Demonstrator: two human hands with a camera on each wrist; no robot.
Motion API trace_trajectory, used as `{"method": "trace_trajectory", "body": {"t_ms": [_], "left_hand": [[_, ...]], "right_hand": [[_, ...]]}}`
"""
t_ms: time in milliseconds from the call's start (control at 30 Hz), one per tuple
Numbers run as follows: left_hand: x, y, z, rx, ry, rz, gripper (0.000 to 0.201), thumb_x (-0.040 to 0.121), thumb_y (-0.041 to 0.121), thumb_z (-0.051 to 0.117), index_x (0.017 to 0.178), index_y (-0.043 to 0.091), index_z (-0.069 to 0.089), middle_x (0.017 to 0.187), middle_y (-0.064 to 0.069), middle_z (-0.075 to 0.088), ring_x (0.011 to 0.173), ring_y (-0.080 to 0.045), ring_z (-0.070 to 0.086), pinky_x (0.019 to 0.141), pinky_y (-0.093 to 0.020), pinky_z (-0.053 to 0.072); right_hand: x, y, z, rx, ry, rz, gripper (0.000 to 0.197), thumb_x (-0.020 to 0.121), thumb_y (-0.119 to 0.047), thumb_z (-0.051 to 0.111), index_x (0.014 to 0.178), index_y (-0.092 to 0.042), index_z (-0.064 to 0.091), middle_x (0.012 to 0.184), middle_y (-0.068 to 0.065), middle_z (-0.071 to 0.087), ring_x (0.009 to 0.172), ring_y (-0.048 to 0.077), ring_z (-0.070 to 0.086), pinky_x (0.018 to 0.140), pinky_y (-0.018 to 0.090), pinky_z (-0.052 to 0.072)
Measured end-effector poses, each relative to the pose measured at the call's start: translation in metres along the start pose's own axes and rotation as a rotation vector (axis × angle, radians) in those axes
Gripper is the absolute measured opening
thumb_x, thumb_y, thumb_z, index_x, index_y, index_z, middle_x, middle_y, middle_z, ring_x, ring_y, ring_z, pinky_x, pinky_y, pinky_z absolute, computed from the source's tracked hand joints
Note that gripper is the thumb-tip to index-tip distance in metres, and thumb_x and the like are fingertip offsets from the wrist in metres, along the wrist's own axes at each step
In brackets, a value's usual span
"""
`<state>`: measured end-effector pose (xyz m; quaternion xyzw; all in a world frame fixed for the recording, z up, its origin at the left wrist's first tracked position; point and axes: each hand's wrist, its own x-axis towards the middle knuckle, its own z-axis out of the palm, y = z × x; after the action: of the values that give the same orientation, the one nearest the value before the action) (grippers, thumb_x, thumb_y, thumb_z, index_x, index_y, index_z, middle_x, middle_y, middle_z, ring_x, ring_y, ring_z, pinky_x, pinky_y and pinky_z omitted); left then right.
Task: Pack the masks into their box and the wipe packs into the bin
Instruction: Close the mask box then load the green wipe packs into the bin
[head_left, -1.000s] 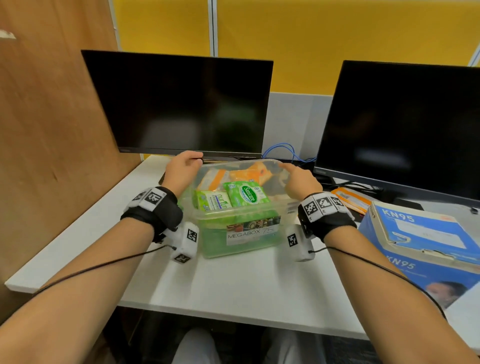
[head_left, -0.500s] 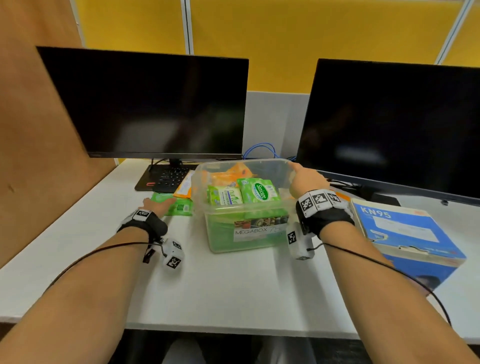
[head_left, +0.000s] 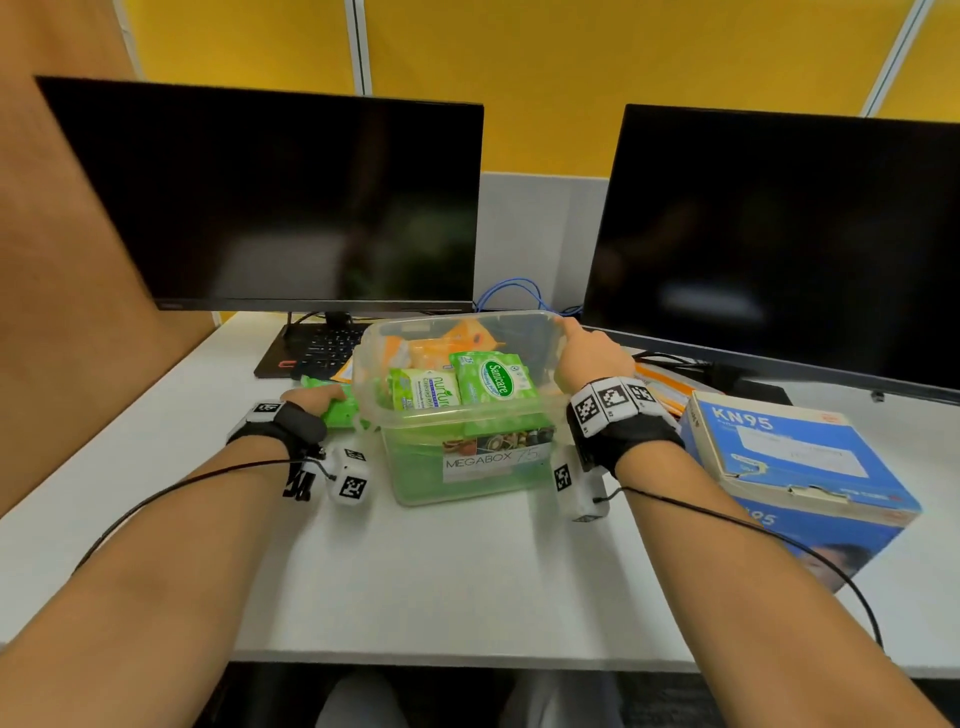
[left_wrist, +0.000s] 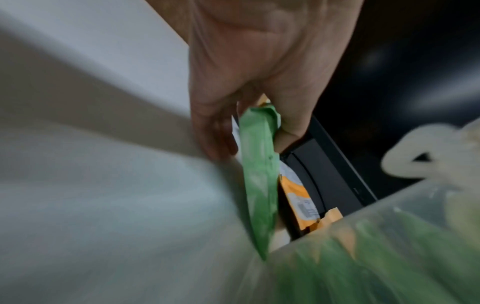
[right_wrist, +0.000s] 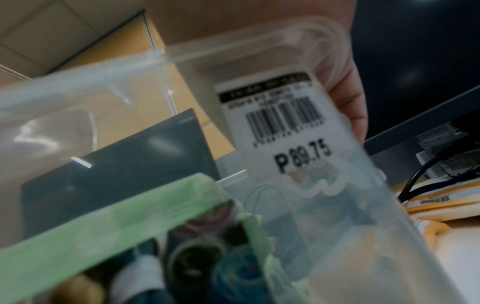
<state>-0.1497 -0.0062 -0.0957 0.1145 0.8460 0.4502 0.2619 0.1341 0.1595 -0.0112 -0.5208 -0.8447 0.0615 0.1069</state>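
Observation:
A clear plastic bin (head_left: 467, 467) stands mid-desk, holding several green and orange wipe packs (head_left: 491, 382). My right hand (head_left: 592, 356) grips the bin's right rim (right_wrist: 259, 53), fingers curled over the edge. My left hand (head_left: 317, 397) is at the bin's left side and pinches a green wipe pack (head_left: 337, 408) lying on the desk; in the left wrist view the green wipe pack (left_wrist: 259, 174) sits between thumb and fingers. An orange pack (left_wrist: 298, 203) lies just behind it. The blue KN95 mask box (head_left: 795, 467) stands at the right, flap down.
Two dark monitors (head_left: 291, 197) (head_left: 779, 234) stand at the back, with a black keyboard (head_left: 311, 348) under the left one. Orange envelopes (head_left: 670, 384) and cables lie behind the mask box. A brown partition (head_left: 62, 312) walls the left side. The white desk (head_left: 441, 582) stretches toward me.
My left hand left the bin's left rim, dropped to the desk and took hold of the green pack beside the bin. The right hand kept its hold on the rim.

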Motion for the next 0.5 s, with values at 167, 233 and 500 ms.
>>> {"method": "trace_trajectory", "body": {"t_ms": [167, 233, 500], "left_hand": [[-0.031, 0.019, -0.02, -0.112, 0.325, 0.188, 0.047, 0.088, 0.022, 0.06, 0.125, -0.005, 0.049, 0.125, -0.023, 0.056, 0.116, -0.04, 0.053, 0.097, -0.042, 0.044], [-0.063, 0.034, -0.029, -0.16, 0.441, 0.37, 0.034, 0.089, 0.016, 0.057, 0.117, -0.001, 0.047, 0.115, -0.022, 0.058, 0.112, -0.038, 0.054, 0.09, -0.041, 0.044], [-0.172, 0.081, -0.013, 0.348, 0.224, 1.057, 0.053, 0.09, 0.006, 0.057, 0.136, 0.028, 0.042, 0.098, 0.002, 0.058, 0.072, -0.013, 0.053, 0.066, -0.024, 0.043]], "right_hand": [[-0.003, 0.001, -0.003, 0.044, -0.019, -0.023, 0.061, 0.093, -0.012, 0.041, 0.147, -0.035, 0.024, 0.127, 0.017, 0.054, 0.111, 0.035, 0.056, 0.081, 0.043, 0.047], [-0.005, 0.0, -0.005, 0.049, -0.017, -0.023, 0.061, 0.093, -0.012, 0.04, 0.147, -0.035, 0.024, 0.127, 0.017, 0.054, 0.111, 0.036, 0.056, 0.083, 0.044, 0.048], [-0.012, -0.004, -0.009, 0.041, -0.02, 0.001, 0.058, 0.092, -0.015, 0.046, 0.145, -0.031, 0.029, 0.13, 0.017, 0.052, 0.119, 0.036, 0.049, 0.093, 0.048, 0.045]]}}
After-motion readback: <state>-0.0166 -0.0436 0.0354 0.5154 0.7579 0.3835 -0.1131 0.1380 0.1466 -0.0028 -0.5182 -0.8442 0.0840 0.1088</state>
